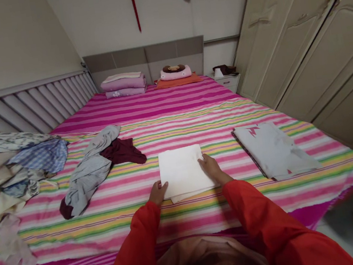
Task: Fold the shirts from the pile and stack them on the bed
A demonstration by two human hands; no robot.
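A white cloth (184, 171), folded into a near-square, lies on the striped bedspread in front of me. Its lower layer sticks out a little along the near edge. My left hand (159, 192) grips the near left corner, thumb on top and fingers partly hidden. On the opposite side, my right hand (211, 168) pinches the right edge with its thumb over the cloth. To the left lie a crumpled grey garment (91, 169) and a dark maroon garment (122, 151), touching each other. A flat folded whitish fabric (277, 149) with red marks rests to the right.
Striped bedspread (176, 128) covers the bed. A heap of mixed clothes (0, 176) lies at the far left by the railing (33, 105). Folded purple bedding (124, 85) and a pink pillow stack (176, 75) stand at the headboard. Wardrobes (322, 40) line the right side.
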